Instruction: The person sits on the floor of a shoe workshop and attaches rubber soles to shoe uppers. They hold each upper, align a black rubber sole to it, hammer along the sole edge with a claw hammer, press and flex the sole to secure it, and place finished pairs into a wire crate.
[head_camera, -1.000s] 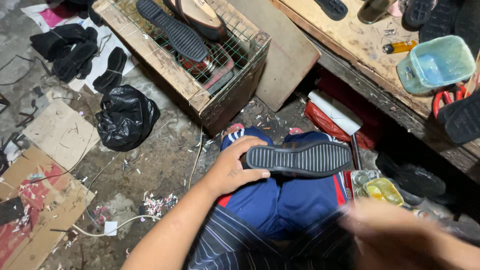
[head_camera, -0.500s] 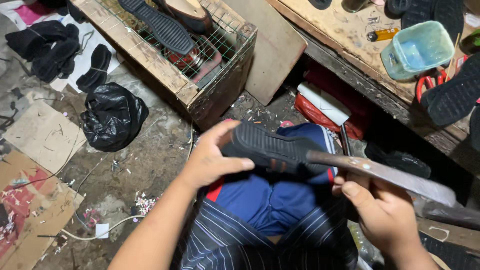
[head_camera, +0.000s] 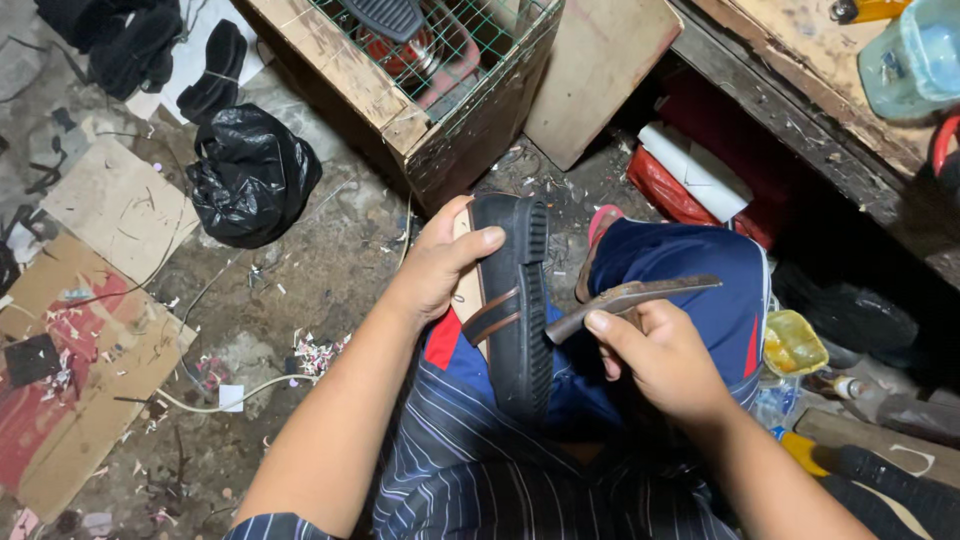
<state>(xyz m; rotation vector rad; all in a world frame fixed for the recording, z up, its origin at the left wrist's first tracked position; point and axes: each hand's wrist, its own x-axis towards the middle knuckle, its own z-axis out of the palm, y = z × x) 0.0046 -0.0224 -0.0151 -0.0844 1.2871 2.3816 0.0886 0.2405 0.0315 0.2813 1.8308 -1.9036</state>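
**A:** So what's the setup here? Looks like someone sitting low on a messy workshop floor (head_camera: 300, 270).

**B:** Yep. The left hand (head_camera: 440, 265) is clamped round the top end of a black sandal (head_camera: 512, 300), thumb hooked over the sole edge, fingers behind. The sandal stands on its side edge across the person's lap, resting on the blue shorts (head_camera: 690, 270). I'd guess it's braced like that so the rim faces the blade and can't wobble.

**A:** And the other hand?

**B:** The right hand (head_camera: 660, 355) is closed around the handle of a worn, rusty knife (head_camera: 630, 298), index finger laid along it, probably for control. The blade reaches the sandal's side about halfway down; whether it actually touches there, can't tell for sure.

**A:** Stuff around?

**B:** A wooden crate with wire mesh (head_camera: 420, 110) ahead with more soles in it, a black plastic bag (head_camera: 250, 175) to its left, flattened cardboard (head_camera: 90, 330) further left. A pale blue tub (head_camera: 915, 60) sits on the desk (head_camera: 800, 90) up right, and a small yellow container (head_camera: 795, 342) is just beside the right knee.
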